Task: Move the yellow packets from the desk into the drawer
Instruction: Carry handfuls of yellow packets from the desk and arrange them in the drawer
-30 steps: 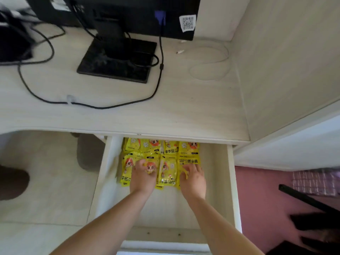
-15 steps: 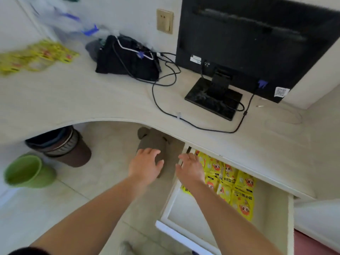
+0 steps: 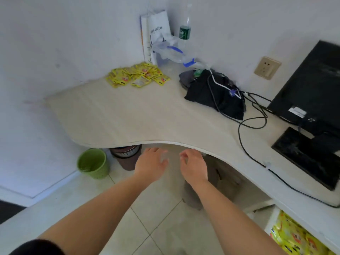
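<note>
As the head view looks down across the curved desk [image 3: 147, 115], I log what I can see from my station.

Hands: left hand [image 3: 150, 163] and right hand [image 3: 193, 167] hover side by side above the floor tiles, just in front of the desk edge. Both hold nothing. The left has its fingers spread loose, and the right has them lightly curled.

Yellow packets [image 3: 137, 75]: a loose heap at the far corner of the desk top, close to the wall and well apart from both hands.

Drawer [image 3: 270, 220]: pulled out beneath the desk at lower right, with only one corner showing. Contents: stowed packets [image 3: 294, 238], yellow, filling the part I can see.

Green bin [image 3: 93, 162]: upright on the floor at left, near the wall. I cannot tell what it holds.

Brown bin [image 3: 127, 157]: just beside the green one, half hidden under the desk edge. Its inside is hidden.

White paper bag [image 3: 158, 28]: upright in the corner behind the heap, printed "coffee". Contents not visible.

Bottle [image 3: 184, 32]: upright beside the paper bag, green label.

Black bag [image 3: 215, 94]: slumped on the desk right of the heap, with cables draped over it.

Monitor [image 3: 312, 85]: at far right, on a black base.
</note>
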